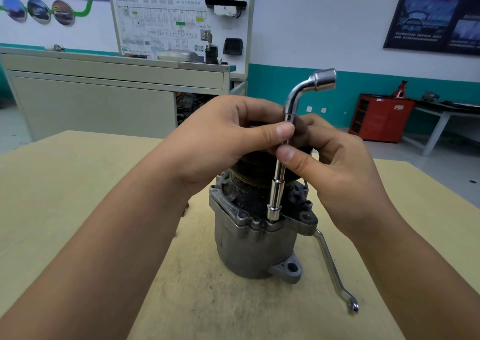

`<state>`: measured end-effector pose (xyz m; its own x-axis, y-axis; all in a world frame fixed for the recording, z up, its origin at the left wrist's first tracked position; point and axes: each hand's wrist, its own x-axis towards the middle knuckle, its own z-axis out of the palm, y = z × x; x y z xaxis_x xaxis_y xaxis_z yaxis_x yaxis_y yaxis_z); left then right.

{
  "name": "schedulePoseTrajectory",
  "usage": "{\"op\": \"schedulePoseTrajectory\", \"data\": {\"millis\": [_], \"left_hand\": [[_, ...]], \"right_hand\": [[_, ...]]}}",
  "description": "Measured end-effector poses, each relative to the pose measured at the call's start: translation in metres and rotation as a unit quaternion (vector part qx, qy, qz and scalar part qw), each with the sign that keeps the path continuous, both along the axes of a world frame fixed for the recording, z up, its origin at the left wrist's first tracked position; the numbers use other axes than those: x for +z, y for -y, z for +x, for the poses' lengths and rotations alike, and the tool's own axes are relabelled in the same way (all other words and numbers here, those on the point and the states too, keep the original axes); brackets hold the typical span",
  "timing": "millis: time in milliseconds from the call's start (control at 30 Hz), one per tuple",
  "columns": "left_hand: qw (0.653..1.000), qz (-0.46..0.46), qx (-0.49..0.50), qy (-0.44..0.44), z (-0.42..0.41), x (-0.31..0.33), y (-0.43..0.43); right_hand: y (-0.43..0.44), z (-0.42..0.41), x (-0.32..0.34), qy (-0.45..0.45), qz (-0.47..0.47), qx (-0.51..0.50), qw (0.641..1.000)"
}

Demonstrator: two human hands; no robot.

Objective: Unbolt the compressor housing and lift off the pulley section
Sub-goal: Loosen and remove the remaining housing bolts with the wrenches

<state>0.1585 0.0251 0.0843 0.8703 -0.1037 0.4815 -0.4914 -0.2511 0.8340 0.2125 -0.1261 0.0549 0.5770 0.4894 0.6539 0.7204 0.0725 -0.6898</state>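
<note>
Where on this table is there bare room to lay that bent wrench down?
Bare table lies left of the left forearm, and near the front edge between both forearms, before the compressor. Right of the compressor is crowded: a flat wrench lies there below the right hand holding the bent wrench.

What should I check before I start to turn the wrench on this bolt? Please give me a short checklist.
1. Seat: ok, the wrench end sits over the bolt.
2. Line: ok, the shaft stands nearly upright on the bolt.
3. Grip: ok, left hand and right hand both pinch the shaft.
4. Clamping: not ok, no clamp shows; the compressor just stands on the table.
5. Other bolts out: cannot tell.
6. Swing: ok, the spare wrench lies low on the table, at the right.
</note>
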Motion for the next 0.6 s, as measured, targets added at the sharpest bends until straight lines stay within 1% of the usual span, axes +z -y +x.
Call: {"op": "schedulePoseTrajectory", "data": {"millis": [400,600], "left_hand": [[0.999,0.007,0.044,0.0,0.001,-0.0006,0.0028],[0.998,0.007,0.055,-0.004,-0.0011,0.0011,0.0052]], "right_hand": [[0.0019,0.0015,0.0009,0.008,-0.012,0.02,1.0],[0.0002,0.0026,0.0012,-0.002,0.007,0.015,1.0]]}}
